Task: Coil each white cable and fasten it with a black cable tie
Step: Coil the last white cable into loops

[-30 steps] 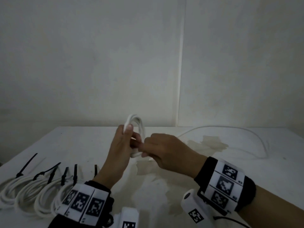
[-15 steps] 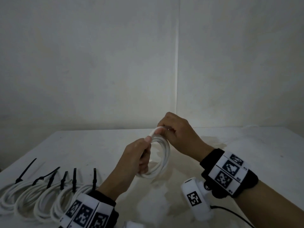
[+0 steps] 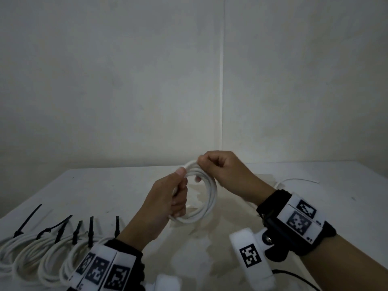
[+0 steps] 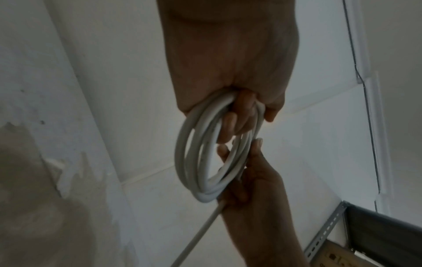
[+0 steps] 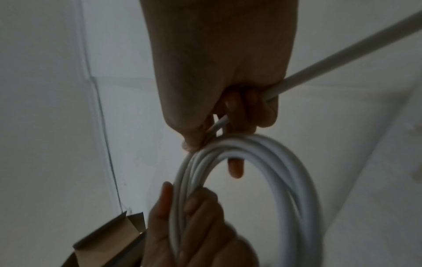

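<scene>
A white cable coil (image 3: 211,198) of several loops hangs above the table. My left hand (image 3: 178,191) grips its left side, fingers curled through the loops (image 4: 239,115). At the coil's top my right hand (image 3: 210,164) pinches the running strand, which passes through its curled fingers (image 5: 235,108). That loose strand (image 5: 342,54) trails off to a short tail (image 3: 298,180) lying on the table at the right. Several finished coils (image 3: 42,255) with black cable ties (image 3: 90,229) lie in a row at the front left.
The white table (image 3: 105,196) has stained patches near its middle and meets pale walls at the back. A loose black tie (image 3: 27,220) lies at the far left. A cardboard box (image 5: 109,240) shows low in the right wrist view, a metal shelf frame (image 4: 328,227) in the left wrist view.
My right hand rose from beside the left hand to the coil's top, laying on another loop. The coil grew and turned to face me. The loose cable on the table shortened.
</scene>
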